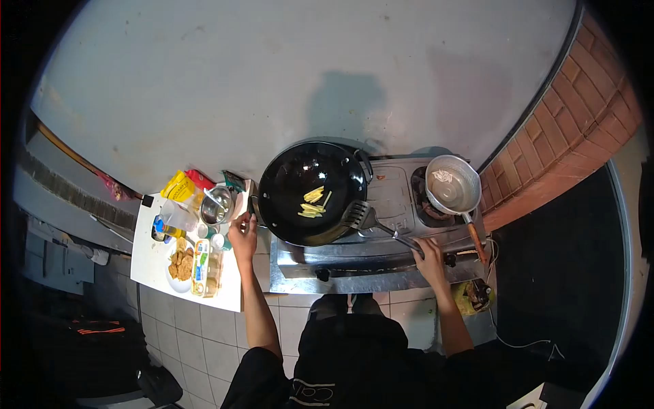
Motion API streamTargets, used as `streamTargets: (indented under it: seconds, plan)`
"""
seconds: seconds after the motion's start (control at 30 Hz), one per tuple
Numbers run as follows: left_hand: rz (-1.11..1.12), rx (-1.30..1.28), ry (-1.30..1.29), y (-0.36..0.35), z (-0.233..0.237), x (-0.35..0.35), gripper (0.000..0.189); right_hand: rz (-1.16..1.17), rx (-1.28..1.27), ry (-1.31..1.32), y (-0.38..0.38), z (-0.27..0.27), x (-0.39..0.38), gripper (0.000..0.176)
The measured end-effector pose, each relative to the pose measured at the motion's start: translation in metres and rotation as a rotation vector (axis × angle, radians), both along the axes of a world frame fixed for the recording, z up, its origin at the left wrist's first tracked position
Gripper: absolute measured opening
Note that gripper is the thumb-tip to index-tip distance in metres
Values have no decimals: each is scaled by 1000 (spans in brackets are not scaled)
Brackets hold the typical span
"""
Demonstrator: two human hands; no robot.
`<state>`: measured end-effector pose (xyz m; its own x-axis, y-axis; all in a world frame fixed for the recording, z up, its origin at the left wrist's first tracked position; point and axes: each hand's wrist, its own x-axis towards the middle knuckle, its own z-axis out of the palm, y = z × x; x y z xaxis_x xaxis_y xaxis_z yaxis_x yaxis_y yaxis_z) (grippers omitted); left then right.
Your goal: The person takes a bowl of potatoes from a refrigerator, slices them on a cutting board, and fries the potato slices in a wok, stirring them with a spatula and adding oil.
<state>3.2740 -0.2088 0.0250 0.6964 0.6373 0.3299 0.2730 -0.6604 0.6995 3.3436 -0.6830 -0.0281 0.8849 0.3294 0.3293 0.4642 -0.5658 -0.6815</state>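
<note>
A large black wok sits on the left burner of a steel stove, with pale yellow-green strips in its middle. My left hand is closed on the wok's left handle. In my right hand is the dark handle of a slotted spatula, whose head rests at the wok's lower right rim, beside the strips and apart from them.
A saucepan with a wooden handle stands on the right burner. On the white table at left are a metal bowl, a plate of brown food, an egg carton, bottles and a yellow packet.
</note>
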Motion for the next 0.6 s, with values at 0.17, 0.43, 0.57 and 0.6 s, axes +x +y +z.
streamTargets:
  seconds: [0.17,0.43,0.57,0.6]
  plan:
    - [5,-33,16,-22,9,-18,36,-125,-161,-50,17,-40,4,28]
    - [34,-307,-81,-53,35,-53,33,-268,-248,-90,37,4,-13,31]
    - [-52,-362,-76,-41,20,-75,29,-170,-10,94,72,23,-33,16]
    - [-41,-404,-73,-37,18,-80,31,-40,42,95,87,28,-39,20]
